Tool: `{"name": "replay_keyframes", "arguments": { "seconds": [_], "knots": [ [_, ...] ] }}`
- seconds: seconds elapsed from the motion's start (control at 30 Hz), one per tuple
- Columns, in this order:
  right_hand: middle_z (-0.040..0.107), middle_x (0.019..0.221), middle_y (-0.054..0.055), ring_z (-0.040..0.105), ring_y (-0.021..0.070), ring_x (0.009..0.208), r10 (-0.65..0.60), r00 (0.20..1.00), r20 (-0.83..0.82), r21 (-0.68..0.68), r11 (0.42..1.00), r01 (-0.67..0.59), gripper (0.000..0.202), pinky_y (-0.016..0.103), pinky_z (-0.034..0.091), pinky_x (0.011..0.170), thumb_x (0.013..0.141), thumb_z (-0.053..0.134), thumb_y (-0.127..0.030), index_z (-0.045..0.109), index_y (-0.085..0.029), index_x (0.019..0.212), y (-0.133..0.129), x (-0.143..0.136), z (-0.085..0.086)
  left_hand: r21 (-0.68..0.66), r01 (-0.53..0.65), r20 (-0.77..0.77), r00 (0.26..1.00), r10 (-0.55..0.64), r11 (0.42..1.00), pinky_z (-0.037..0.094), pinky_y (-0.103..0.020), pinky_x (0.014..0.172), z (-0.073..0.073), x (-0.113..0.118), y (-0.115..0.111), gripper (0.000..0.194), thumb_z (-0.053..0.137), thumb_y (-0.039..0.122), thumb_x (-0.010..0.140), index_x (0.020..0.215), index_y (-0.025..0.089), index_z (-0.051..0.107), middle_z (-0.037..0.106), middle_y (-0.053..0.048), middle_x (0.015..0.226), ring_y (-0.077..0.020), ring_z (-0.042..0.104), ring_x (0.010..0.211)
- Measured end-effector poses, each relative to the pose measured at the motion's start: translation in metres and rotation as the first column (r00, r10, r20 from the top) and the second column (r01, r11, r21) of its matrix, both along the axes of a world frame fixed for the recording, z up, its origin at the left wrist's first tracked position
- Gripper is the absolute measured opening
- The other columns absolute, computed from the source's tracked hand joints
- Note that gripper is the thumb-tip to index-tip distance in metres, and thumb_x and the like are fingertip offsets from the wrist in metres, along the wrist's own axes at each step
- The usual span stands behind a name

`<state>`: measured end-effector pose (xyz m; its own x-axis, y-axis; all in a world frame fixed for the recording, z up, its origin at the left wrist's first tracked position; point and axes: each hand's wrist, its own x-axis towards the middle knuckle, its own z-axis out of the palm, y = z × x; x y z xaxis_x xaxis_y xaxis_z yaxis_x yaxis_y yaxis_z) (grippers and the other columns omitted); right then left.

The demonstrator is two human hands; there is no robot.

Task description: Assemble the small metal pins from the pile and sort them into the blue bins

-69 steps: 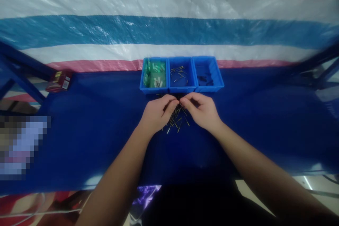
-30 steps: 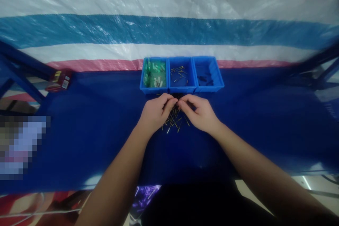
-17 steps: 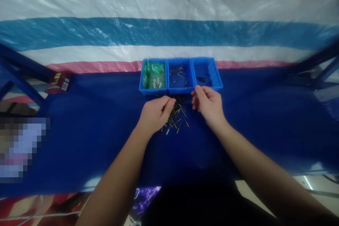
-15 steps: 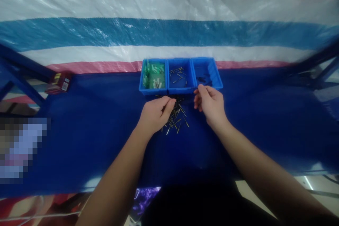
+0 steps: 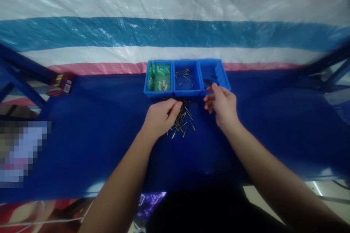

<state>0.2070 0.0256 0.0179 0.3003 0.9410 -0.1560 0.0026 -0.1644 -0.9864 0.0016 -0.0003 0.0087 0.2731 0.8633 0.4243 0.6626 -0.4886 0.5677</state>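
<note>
My left hand (image 5: 162,117) is closed in a pinch at the left edge of a loose pile of thin metal pins (image 5: 180,122) that look like blind rivets. Whatever sits between its thumb and forefinger is hidden. My right hand (image 5: 225,106) hovers at the front rim of the right blue bin (image 5: 222,74), its fingers loosely curled and apart, with nothing visible in them. Small dark pieces (image 5: 207,81) lie in that bin just beyond its fingertips. Similar metal pins (image 5: 186,75) are scattered in the middle blue bin (image 5: 187,90).
The left blue bin (image 5: 158,94) holds small clear and green pieces (image 5: 162,84). A dark red box (image 5: 60,84) stands at the far left of the blue table (image 5: 109,134). Behind the table hangs a striped sheet (image 5: 175,32), and blue frame bars (image 5: 24,74) flank it.
My right hand has shifted slightly right and forward, towards the right bin's front. My left hand has stayed in its pinch by the pile.
</note>
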Motion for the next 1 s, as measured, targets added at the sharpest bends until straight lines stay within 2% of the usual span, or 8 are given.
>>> {"name": "replay_keyframes", "arguments": {
  "seconds": [0.13,0.23,0.4,0.5,0.6,0.7,0.9,1.0],
  "knots": [
    [0.064,0.059,0.0,0.053,0.0097,0.038,0.023,0.998,0.056,0.035,0.999,-0.025,0.038,0.022,0.031,0.032,0.089,0.059,-0.057,0.062,-0.019,0.084,-0.002,-0.002,-0.003,-0.001,0.001,-0.013,1.0,-0.001,1.0,0.044,-0.025,0.059,0.0,0.0,0.0,0.033,0.046,0.036,0.101,0.085,0.019,0.069,0.065,0.0,0.063,-0.0126,0.06,0.059],
    [0.065,0.062,0.0,0.055,0.0098,0.046,0.141,0.966,0.215,0.09,0.982,-0.164,0.031,0.023,0.04,0.041,0.087,0.064,-0.049,0.064,-0.019,0.08,-0.007,-0.004,-0.005,-0.001,0.002,-0.021,1.0,-0.002,1.0,0.044,-0.025,0.06,0.0,0.0,0.0,0.033,0.046,0.036,0.101,0.086,0.019,0.069,0.067,-0.001,0.067,-0.0129,0.062,0.062],
    [0.069,0.076,0.001,0.06,0.0135,0.063,0.292,0.737,0.61,0.101,0.893,-0.438,0.008,0.03,0.049,0.064,0.078,0.069,-0.021,0.067,-0.02,0.085,-0.015,-0.01,-0.005,0.0,-0.001,-0.029,1.0,0.001,1.0,0.045,-0.025,0.062,0.0,0.0,0.001,0.033,0.046,0.036,0.101,0.084,0.019,0.069,0.069,-0.001,0.07,-0.0131,0.063,0.063],
    [0.066,0.071,0.0,0.059,0.015,0.062,0.315,0.629,0.711,0.042,0.874,-0.485,0.01,0.031,0.046,0.063,0.075,0.067,-0.017,0.067,-0.021,0.085,-0.017,-0.01,-0.006,0.003,-0.002,-0.027,1.0,0.002,1.0,0.046,-0.025,0.063,0.0,0.0,0.001,0.032,0.047,0.036,0.1,0.084,0.019,0.069,0.069,-0.001,0.07,-0.0131,0.063,0.064],
    [0.066,0.071,-0.001,0.059,0.0152,0.062,0.319,0.6,0.734,0.027,0.868,-0.495,0.011,0.031,0.045,0.061,0.076,0.065,-0.015,0.067,-0.022,0.084,-0.017,-0.008,-0.008,0.014,0.002,-0.028,1.0,-0.002,1.0,0.045,-0.025,0.061,-0.001,0.0,0.001,0.032,0.046,0.036,0.1,0.084,0.019,0.068,0.068,-0.001,0.069,-0.0131,0.062,0.063],
    [0.066,0.07,-0.001,0.058,0.0145,0.061,0.323,0.618,0.716,0.038,0.867,-0.497,0.008,0.03,0.045,0.061,0.076,0.065,-0.015,0.066,-0.022,0.08,-0.016,-0.008,-0.008,0.013,0.004,-0.029,1.0,-0.004,1.0,0.044,-0.025,0.06,-0.001,0.0,0.001,0.033,0.047,0.035,0.101,0.083,0.019,0.068,0.067,0.0,0.067,-0.0125,0.061,0.061],
    [0.068,0.076,0.0,0.059,0.0129,0.063,0.312,0.842,0.44,0.173,0.89,-0.421,0.005,0.029,0.047,0.062,0.078,0.068,-0.018,0.064,-0.02,0.08,-0.018,-0.013,-0.005,-0.016,0.015,0.001,1.0,-0.015,1.0,0.044,-0.024,0.059,0.0,0.002,0.0,0.023,0.055,0.035,0.097,0.09,0.02,0.07,0.068,0.001,0.07,-0.0116,0.061,0.061],
    [0.069,0.083,0.002,0.061,0.0138,0.069,0.337,0.9,0.276,0.23,0.886,-0.402,0.008,0.029,0.048,0.065,0.08,0.069,-0.023,0.063,-0.019,0.082,-0.019,-0.016,-0.005,-0.04,0.03,0.046,0.999,-0.028,0.999,0.045,-0.023,0.06,-0.002,0.003,-0.001,0.018,0.062,0.035,0.093,0.102,0.022,0.071,0.066,0.004,0.067,-0.0104,0.061,0.06]
  ]
}}
